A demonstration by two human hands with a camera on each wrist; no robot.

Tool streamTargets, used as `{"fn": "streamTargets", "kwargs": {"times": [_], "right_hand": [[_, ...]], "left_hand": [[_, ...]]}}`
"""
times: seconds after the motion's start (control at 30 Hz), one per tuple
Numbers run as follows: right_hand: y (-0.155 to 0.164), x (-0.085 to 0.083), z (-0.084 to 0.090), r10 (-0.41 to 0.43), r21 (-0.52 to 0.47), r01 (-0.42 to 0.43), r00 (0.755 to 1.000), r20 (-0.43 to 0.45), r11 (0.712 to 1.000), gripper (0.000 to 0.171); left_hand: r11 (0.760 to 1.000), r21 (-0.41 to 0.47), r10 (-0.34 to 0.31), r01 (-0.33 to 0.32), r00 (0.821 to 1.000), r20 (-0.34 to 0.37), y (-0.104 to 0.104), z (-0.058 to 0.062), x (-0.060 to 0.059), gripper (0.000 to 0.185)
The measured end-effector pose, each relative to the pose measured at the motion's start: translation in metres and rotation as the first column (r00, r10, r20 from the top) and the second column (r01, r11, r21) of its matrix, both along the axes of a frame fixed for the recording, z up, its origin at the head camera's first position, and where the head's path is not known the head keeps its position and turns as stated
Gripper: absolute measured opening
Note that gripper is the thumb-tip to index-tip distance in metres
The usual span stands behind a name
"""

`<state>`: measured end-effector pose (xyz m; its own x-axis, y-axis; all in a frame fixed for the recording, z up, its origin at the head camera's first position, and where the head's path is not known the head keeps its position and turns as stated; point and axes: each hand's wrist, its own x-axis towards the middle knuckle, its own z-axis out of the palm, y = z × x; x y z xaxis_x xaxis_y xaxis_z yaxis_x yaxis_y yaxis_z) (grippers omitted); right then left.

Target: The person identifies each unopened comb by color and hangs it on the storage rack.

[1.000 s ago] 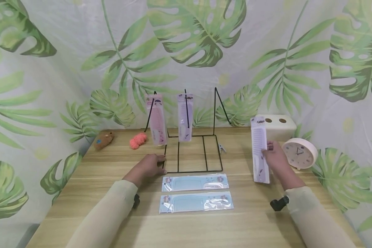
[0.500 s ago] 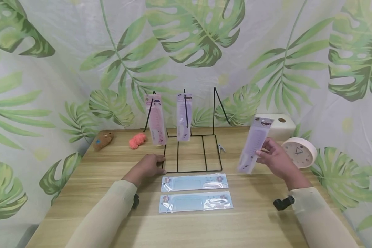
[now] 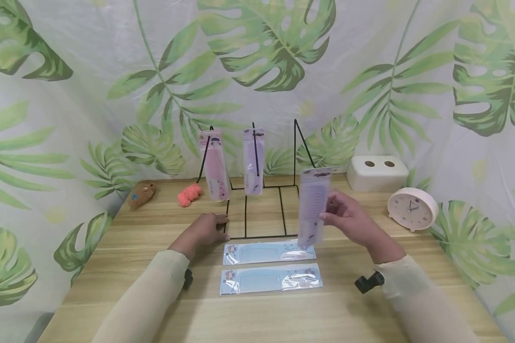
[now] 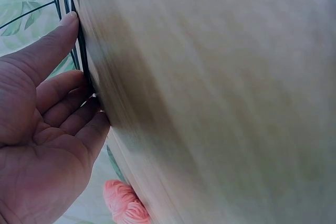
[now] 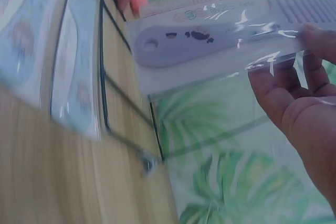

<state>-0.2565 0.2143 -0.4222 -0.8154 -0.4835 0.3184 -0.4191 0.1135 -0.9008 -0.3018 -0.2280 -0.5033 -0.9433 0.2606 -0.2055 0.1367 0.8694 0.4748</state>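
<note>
My right hand (image 3: 347, 220) pinches a packaged purple comb (image 3: 312, 206) and holds it upright just right of the black wire rack (image 3: 263, 209); the right wrist view shows the same purple comb (image 5: 220, 35) between thumb and fingers (image 5: 286, 95). My left hand (image 3: 203, 228) rests flat on the table with its fingers (image 4: 68, 82) against the rack's front left base wire. On the rack hang a pink comb pack (image 3: 215, 164) and a purple comb pack (image 3: 253, 161). Two blue comb packs (image 3: 269, 251) (image 3: 271, 279) lie flat in front of the rack.
A white box with two holes (image 3: 377, 172) and a round pink clock (image 3: 412, 208) stand at the back right. A brown plush toy (image 3: 142, 194) and an orange yarn ball (image 3: 190, 194) lie at the back left. A small clip (image 3: 303, 202) sits near the rack's right side.
My right hand has lifted the purple comb pack from the right of the table and carried it left to the rack's right side. The left hand has stayed put.
</note>
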Motion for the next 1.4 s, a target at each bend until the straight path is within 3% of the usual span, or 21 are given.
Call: {"fn": "streamTargets", "kwargs": {"times": [0.23, 0.4, 0.9, 1.17, 1.4], "right_hand": [[-0.048, -0.001, 0.003, 0.066, 0.098, -0.066, 0.998, 0.009, 0.993, 0.026], [-0.068, -0.003, -0.001, 0.064, 0.127, -0.07, 0.996, 0.056, 0.989, 0.025], [-0.079, -0.007, 0.001, 0.027, 0.143, -0.039, 0.996, 0.085, 0.989, 0.025], [-0.09, -0.019, -0.001, -0.048, 0.141, 0.027, 0.988, 0.149, 0.99, 0.032], [-0.115, -0.048, 0.004, -0.169, 0.041, 0.164, 0.946, 0.278, 0.986, 0.031]], "left_hand": [[1.0, -0.001, -0.003, 0.003, 1.0, -0.009, 0.0, 0.001, 0.0, 0.064], [1.0, 0.004, -0.009, 0.009, 1.0, -0.016, 0.0, 0.0, 0.001, 0.065], [1.0, 0.009, 0.009, -0.009, 1.0, 0.003, 0.001, 0.0, 0.001, 0.066], [1.0, 0.006, 0.006, -0.006, 1.0, 0.006, 0.001, 0.0, 0.001, 0.065], [1.0, 0.002, 0.004, -0.004, 1.0, -0.004, 0.001, 0.0, 0.001, 0.065]]}}
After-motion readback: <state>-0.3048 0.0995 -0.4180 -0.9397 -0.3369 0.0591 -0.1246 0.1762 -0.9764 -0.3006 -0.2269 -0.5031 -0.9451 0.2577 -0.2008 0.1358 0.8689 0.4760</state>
